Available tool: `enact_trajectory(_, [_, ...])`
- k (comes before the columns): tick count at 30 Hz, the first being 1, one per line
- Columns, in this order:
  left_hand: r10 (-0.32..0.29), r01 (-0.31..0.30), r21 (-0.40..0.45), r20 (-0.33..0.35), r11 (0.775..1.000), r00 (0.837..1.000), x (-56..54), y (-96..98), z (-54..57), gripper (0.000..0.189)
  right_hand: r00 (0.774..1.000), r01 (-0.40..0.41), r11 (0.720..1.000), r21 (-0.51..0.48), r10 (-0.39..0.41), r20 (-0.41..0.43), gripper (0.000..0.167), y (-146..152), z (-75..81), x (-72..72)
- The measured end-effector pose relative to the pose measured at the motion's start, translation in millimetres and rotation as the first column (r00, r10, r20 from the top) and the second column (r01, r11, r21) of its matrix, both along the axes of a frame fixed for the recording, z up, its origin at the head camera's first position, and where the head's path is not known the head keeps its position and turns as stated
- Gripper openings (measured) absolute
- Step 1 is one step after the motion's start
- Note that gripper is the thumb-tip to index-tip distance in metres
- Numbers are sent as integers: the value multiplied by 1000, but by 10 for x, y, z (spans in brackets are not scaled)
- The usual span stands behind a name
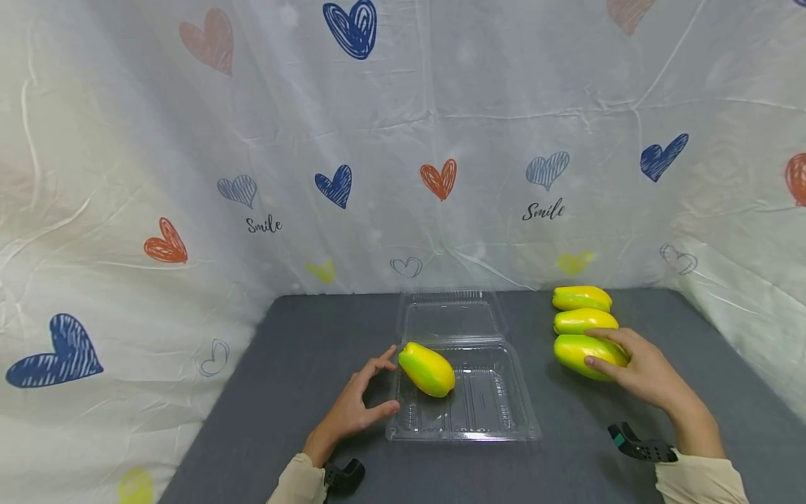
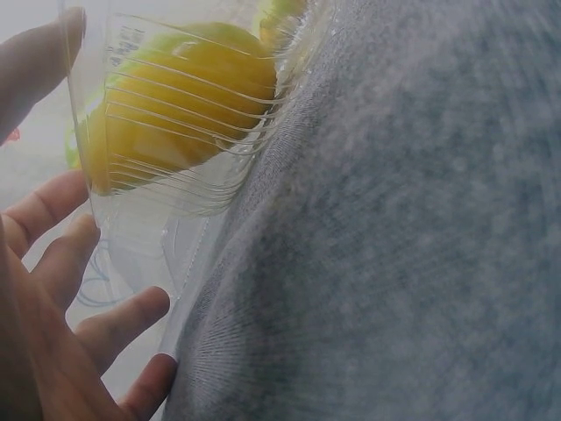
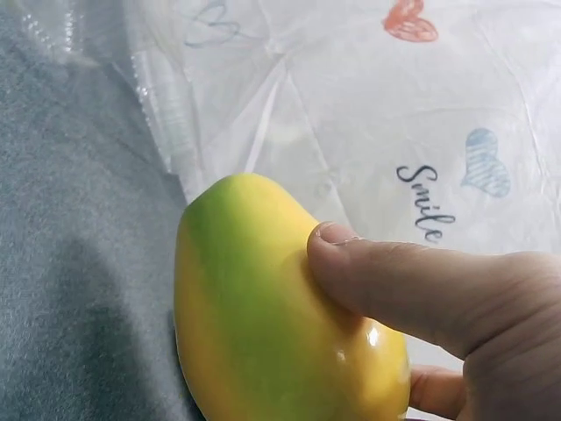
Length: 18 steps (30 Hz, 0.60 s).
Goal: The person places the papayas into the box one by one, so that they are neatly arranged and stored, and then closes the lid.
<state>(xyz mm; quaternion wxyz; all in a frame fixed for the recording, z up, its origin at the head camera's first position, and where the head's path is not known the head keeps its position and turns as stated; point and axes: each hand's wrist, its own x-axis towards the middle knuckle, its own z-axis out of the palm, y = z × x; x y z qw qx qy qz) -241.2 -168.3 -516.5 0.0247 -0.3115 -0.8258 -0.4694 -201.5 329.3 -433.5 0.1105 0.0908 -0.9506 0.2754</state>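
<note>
A clear plastic clamshell box (image 1: 481, 409) lies with its lid (image 1: 450, 320) folded back. One yellow-green papaya (image 1: 428, 371) sits tilted in the left part of its base. My left hand (image 1: 355, 406) is at the box's left edge, thumb and fingers spread; in the left wrist view the fingertips meet the clear wall, with the papaya (image 2: 188, 96) showing through. Off to the right, my right hand (image 1: 655, 369) grips the nearest of three papayas (image 1: 574, 353), its thumb (image 3: 386, 272) on one side and fingers across the other. Its fingers are mostly hidden in the right wrist view.
Two more papayas, a middle one (image 1: 579, 320) and a far one (image 1: 582, 298), lie in a row behind the gripped one. The grey cloth-covered table (image 1: 315, 350) ends at a white curtain (image 1: 378, 238) printed with hearts. Each wrist wears a black band.
</note>
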Motion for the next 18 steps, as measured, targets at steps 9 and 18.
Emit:
enact_trajectory(9, [-27, 27, 16, 9, 1000, 1000, 2, -10, 9, 53, 999, -31, 999, -29, 30, -23, 53, -120, 66, 21])
enact_trajectory(18, [-16, 16, -2, -18, 1000, 1000, -12, -6, -6, 54, 994, -62, 998, -34, 58, -90, 51, -234, 111, 31])
